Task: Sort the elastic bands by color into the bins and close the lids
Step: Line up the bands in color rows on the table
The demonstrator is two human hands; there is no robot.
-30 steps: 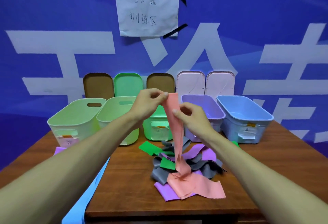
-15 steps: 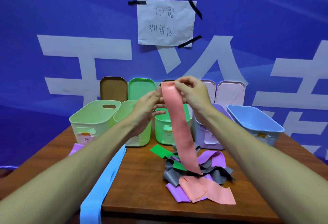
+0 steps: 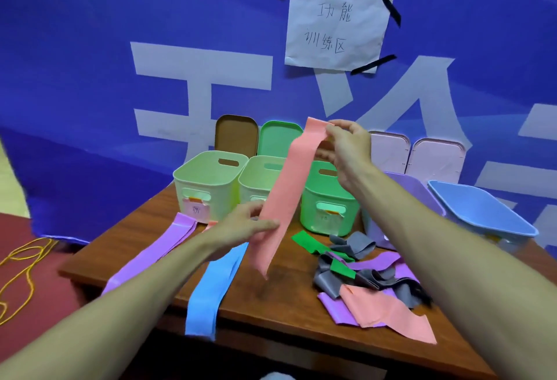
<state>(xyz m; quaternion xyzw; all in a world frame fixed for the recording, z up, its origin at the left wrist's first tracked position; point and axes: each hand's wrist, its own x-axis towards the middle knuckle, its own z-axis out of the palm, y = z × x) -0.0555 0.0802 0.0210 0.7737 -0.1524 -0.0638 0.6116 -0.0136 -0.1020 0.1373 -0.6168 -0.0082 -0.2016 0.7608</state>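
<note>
Fingertips (image 3: 331, 130) of the right hand (image 3: 346, 150) pinch the top end of a salmon-pink elastic band (image 3: 289, 187). The left hand (image 3: 241, 227) grasps the same band lower down, thumb laid across the strip just above its free tail, though blur hides how the other left fingers curl. Between the two grips the band runs flat and slanted in the air, in front of the open bins and clear of the wooden table (image 3: 271, 298). The step looks like drawing the band out straight before putting it with its colour. To do that well, hold the upper pinch firm and let the lower hand smooth out any twist. Pull only until the band is taut, since a stretched band can snap back. The tail should be carried well above the mixed pile (image 3: 361, 271) of grey, green, purple and pink bands on the right, or it may drag others along. To the left a purple band (image 3: 156, 250) and a light-blue band (image 3: 211, 286) lie straightened across the table edge. The leftmost pale-green bin (image 3: 208, 178) carries a pinkish tag (image 3: 196, 210) whose writing is too small to read, so it is a likely home for pink, but check before dropping. The lids (image 3: 280, 138) lean against the wall behind the bins, a job for later.
</note>
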